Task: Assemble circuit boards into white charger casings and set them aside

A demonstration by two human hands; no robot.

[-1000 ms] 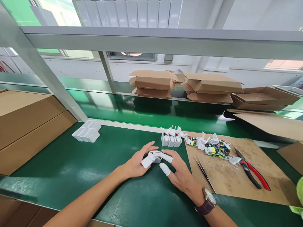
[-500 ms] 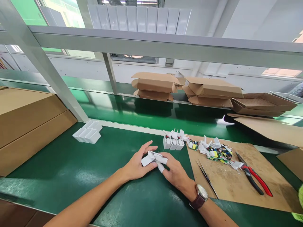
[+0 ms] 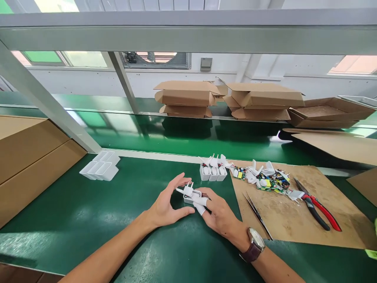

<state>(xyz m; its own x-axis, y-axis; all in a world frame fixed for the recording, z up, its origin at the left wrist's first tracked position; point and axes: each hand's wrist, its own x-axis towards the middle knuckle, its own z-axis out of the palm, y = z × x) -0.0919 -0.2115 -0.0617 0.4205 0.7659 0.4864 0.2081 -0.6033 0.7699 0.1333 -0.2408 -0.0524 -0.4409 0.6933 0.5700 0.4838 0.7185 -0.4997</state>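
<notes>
A small white charger shell with a pronged plug piece (image 3: 190,193) sits between my two hands on the green bench. My right hand (image 3: 218,214), with white finger cots and a wristwatch, pinches it from the right. My left hand (image 3: 166,204) cups its left side, fingers curved and spread, fingertips touching the plug piece. Three white shells with plug parts (image 3: 212,171) stand in a row just behind. A pile of small circuit boards and white plug parts (image 3: 265,181) lies on a brown board (image 3: 294,220) to the right.
Red-handled pliers (image 3: 319,210) and tweezers (image 3: 256,214) lie on the brown board. Several empty white shells (image 3: 100,167) sit at the left, next to large cardboard boxes (image 3: 26,157). Folded cartons (image 3: 224,100) are stacked beyond the conveyor belt. A slanted metal post (image 3: 53,110) rises at the left.
The white cover piece that lay under my left fingers is gone from view; the pronged plug piece now stands up on the shell. My left hand has opened out slightly. The camera has tilted down.
</notes>
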